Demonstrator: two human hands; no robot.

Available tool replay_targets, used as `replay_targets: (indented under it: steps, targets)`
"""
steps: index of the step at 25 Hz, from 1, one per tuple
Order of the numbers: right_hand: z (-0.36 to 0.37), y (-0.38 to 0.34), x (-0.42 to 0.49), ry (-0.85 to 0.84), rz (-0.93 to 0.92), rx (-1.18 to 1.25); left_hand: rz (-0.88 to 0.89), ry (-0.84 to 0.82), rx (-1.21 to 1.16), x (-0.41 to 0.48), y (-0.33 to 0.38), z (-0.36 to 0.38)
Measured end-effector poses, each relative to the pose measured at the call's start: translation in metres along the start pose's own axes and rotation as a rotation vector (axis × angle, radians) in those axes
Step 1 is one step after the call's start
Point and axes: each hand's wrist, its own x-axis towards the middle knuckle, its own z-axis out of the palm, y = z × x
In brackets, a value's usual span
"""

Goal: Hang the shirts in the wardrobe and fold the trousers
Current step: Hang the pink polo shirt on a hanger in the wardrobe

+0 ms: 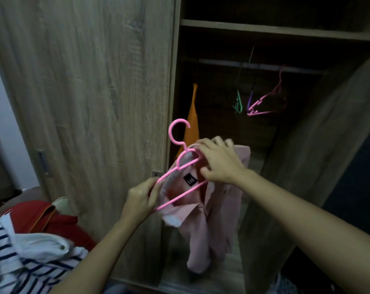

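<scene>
A pale pink shirt (209,228) with a black neck label hangs in front of the open wardrobe. A pink plastic hanger (180,166) lies partly inside its collar, hook pointing up. My left hand (140,200) pinches the hanger's lower left end together with the collar. My right hand (219,161) grips the shirt's right shoulder over the hanger's other arm. An orange garment (192,124) hangs at the left of the wardrobe's rail (222,63).
Empty green, purple and pink hangers (262,102) dangle from the rail at the right. A shelf (264,30) runs above. The wardrobe's wooden door (84,92) fills the left. A striped white shirt (20,257) and a red garment (52,219) lie at bottom left.
</scene>
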Motion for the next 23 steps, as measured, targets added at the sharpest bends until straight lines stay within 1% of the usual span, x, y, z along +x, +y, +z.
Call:
replay_targets:
  steps: [3, 4, 5, 7, 8, 9, 10, 11, 12, 13, 14, 15, 16, 18, 19, 21, 23]
  targets:
    - [-0.015, 0.020, -0.001, 0.250, -0.114, -0.038, 0.103, 0.130, -0.031, 0.012, 0.014, -0.008]
    - [-0.020, 0.024, 0.001, 0.332, -0.124, -0.057, 0.117, 0.149, -0.005, 0.018, 0.018, -0.009]
    - [-0.025, 0.025, 0.002, 0.390, -0.114, -0.085, 0.091, 0.163, 0.058, 0.025, 0.024, -0.010]
    - [-0.031, 0.020, 0.005, 0.412, -0.092, -0.105, -0.040, 0.235, 0.234, 0.030, 0.034, -0.005]
    - [-0.031, 0.018, 0.005, 0.419, -0.088, -0.098, -0.070, 0.280, 0.260, 0.025, 0.041, 0.001]
    - [-0.031, 0.017, 0.005, 0.439, -0.078, -0.087, -0.028, 0.294, 0.255, 0.012, 0.048, 0.010]
    - [-0.032, 0.017, 0.004, 0.468, -0.063, -0.073, 0.046, 0.271, 0.266, -0.006, 0.053, 0.023]
    - [-0.035, 0.017, 0.003, 0.496, -0.048, -0.054, 0.071, 0.189, 0.289, -0.025, 0.057, 0.034]
    - [-0.039, 0.018, 0.002, 0.518, -0.039, -0.033, 0.006, 0.061, 0.293, -0.041, 0.058, 0.045]
    - [-0.044, 0.019, 0.001, 0.525, -0.040, -0.011, -0.139, -0.093, 0.230, -0.048, 0.055, 0.052]
    - [-0.047, 0.021, -0.001, 0.519, -0.052, 0.003, -0.292, -0.247, 0.112, -0.047, 0.050, 0.054]
    - [-0.049, 0.027, -0.004, 0.502, -0.071, 0.001, -0.385, -0.389, -0.075, -0.042, 0.040, 0.054]
    - [-0.050, 0.035, -0.008, 0.479, -0.094, -0.015, -0.412, -0.478, -0.236, -0.034, 0.029, 0.052]
    - [-0.044, 0.053, -0.020, 0.428, -0.115, -0.063, -0.395, -0.533, -0.420, -0.015, 0.009, 0.040]
    - [-0.038, 0.061, -0.026, 0.407, -0.105, -0.075, -0.388, -0.566, -0.465, -0.008, 0.002, 0.034]
    - [-0.026, 0.077, -0.037, 0.388, -0.063, -0.065, -0.373, -0.643, -0.441, 0.003, -0.010, 0.022]
    - [-0.015, 0.090, -0.049, 0.389, -0.023, -0.026, -0.368, -0.657, -0.368, 0.015, -0.013, 0.008]
